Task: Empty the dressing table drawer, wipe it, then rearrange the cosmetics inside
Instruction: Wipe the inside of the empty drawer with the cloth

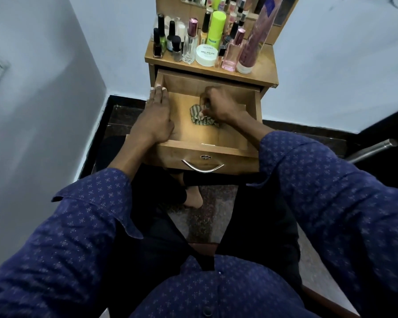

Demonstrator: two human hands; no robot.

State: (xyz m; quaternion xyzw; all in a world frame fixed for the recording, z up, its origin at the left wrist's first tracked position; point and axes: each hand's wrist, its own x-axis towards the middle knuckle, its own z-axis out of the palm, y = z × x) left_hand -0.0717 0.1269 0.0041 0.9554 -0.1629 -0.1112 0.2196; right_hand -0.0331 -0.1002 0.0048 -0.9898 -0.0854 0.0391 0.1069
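Note:
The wooden drawer [230, 143] of the dressing table is pulled out, with only a cloth inside. My right hand [221, 104] is inside it, fingers curled round a crumpled green-striped cloth [197, 115] pressed on the drawer floor. My left hand [155, 115] lies flat along the drawer's left wall, fingers straight and pointing to the back. Several cosmetics stand on the table top [262, 67]: nail polish bottles [157, 42], a clear perfume bottle [190, 41], a white nail polish remover tub [206, 55], a lime green tube [216, 26], a pink perfume bottle [232, 53] and a tall pink spray can [255, 40].
A mirror [216, 1] stands behind the cosmetics. White walls close in on the left and behind the table. The drawer's metal handle [202, 167] faces my lap. I sit with my knees under the drawer, one bare foot [193, 198] on the dark floor. A metal chair arm [375, 148] is at right.

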